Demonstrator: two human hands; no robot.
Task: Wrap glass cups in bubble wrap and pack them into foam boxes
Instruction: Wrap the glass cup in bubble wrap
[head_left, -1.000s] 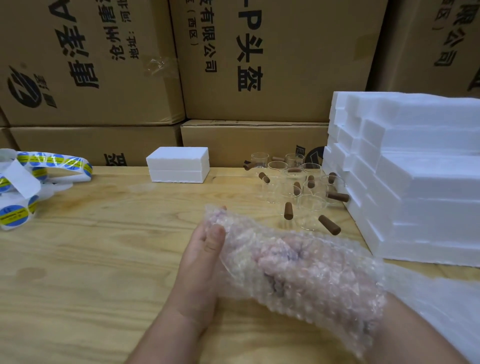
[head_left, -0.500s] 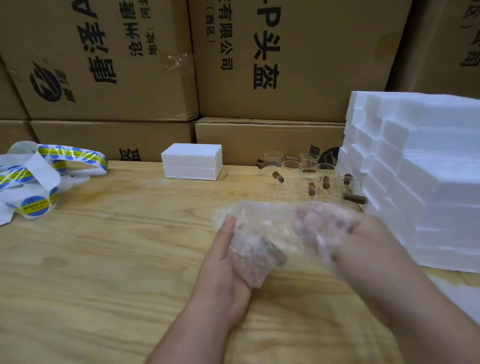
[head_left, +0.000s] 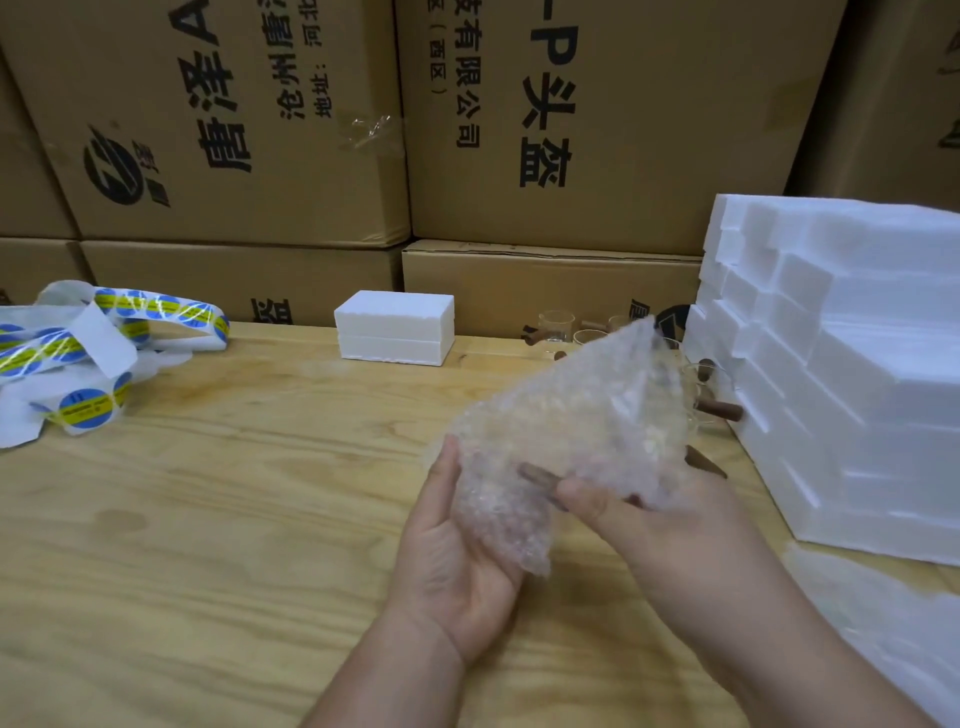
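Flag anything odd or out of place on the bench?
Mostly tidy. The sticker strip lies in a loose tangle at the table's left edge instead of on a roll. The brown handle pokes out of the bubble wrap held in both hands, so that wrap is unfinished. No breakage visible.

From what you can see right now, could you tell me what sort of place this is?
Most likely a packing bench in a warehouse or stockroom. Printed cardboard cartons are stacked behind a wooden table, white foam boxes are piled at the right, and a strip of round stickers lies at the left.
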